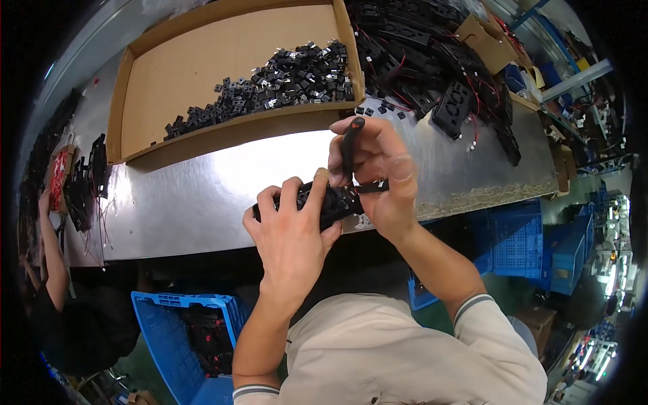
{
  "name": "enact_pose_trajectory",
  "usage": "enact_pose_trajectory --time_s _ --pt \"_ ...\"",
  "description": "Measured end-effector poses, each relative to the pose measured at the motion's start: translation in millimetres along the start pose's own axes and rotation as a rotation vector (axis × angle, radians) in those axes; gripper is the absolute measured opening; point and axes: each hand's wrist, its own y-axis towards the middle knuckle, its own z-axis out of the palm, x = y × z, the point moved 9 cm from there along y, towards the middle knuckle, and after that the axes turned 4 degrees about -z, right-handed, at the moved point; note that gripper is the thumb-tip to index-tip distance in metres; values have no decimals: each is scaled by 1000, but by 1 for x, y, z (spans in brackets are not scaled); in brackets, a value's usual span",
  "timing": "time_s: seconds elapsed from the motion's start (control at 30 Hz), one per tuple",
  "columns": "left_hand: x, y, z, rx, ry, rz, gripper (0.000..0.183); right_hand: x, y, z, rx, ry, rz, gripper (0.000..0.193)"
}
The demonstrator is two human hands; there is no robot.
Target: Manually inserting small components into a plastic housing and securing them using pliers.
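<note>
Over steel table: left hand grips black fan, right hand holds screwdriver.

Both hands closed (left hand, right hand)

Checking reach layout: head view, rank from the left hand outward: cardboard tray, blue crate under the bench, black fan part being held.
1. Black fan part: gripped by the left hand.
2. Blue crate: below-left, under the bench edge.
3. Cardboard tray: across the table, far side.

Shiny metal, dull plastic

The silver metal table is smooth and shiny; at twelve o'clock, the brown cardboard box looks matt.
</note>
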Motion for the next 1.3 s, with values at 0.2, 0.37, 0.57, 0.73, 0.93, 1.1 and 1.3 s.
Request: enact_pose_trajectory --time_s 0.2,0.37,0.57,0.73,0.93,1.1,1.3 --pt "3 1 0 -79 47 62 73 1 1 5 18 -30 26 78" --pt "13 8 2 -9 -70 -1 70 3 -40 -6 3 21 -195 80" --pt "21 12 12 37 -158 -19 69 11 -47 -11 17 176 -383 86" --pt "21 14 14 72 -146 -29 70 13 -37 -25 -79 338 -200 96" --pt "21 14 14 74 -151 -39 71 9 -40 -19 -95 208 -148 96" --pt "22 14 14 79 -157 -36 71 7 -40 -15 -89 159 -143 95" --pt "22 13 14 65 -160 -19 70 9 -39 -13 -124 160 -120 96"
